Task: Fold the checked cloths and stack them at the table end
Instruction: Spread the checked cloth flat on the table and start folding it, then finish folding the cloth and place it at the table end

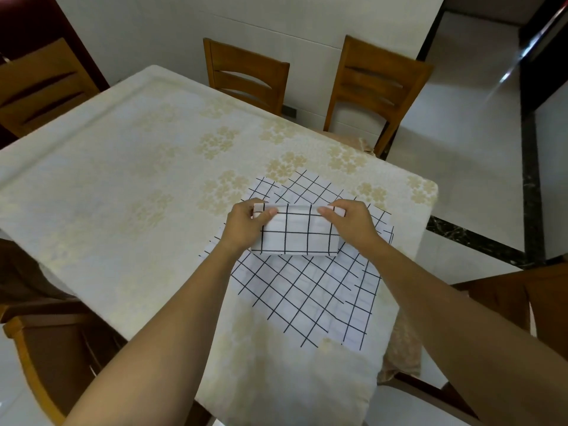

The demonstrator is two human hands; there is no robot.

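The left hand (246,224) pinches the upper left corner of a folded checked cloth (296,233), thumb on top and fingers curled behind the fold. The cloth is a compact white rectangle crossed by thin black grid lines, its top edge a rounded fold running straight across to the right hand (350,224), which pinches the opposite corner the same way. The packet is held between the two hands, just above or resting on a loose pile of unfolded checked cloths (307,290) spread flat beneath and toward the person from both wrists.

The fabric looks thin, light and limp: it should sag or fall open if taken by one corner alone, so both ends of the folded edge are the sensible places to grip. It looks matte rather than slippery, and nothing about it is fragile.

Beyond the fingertips stretches a cream tablecloth (138,155) with pale gold flower clusters, soft and slightly quilted, and past it stand wooden slat-backed chairs (246,76).
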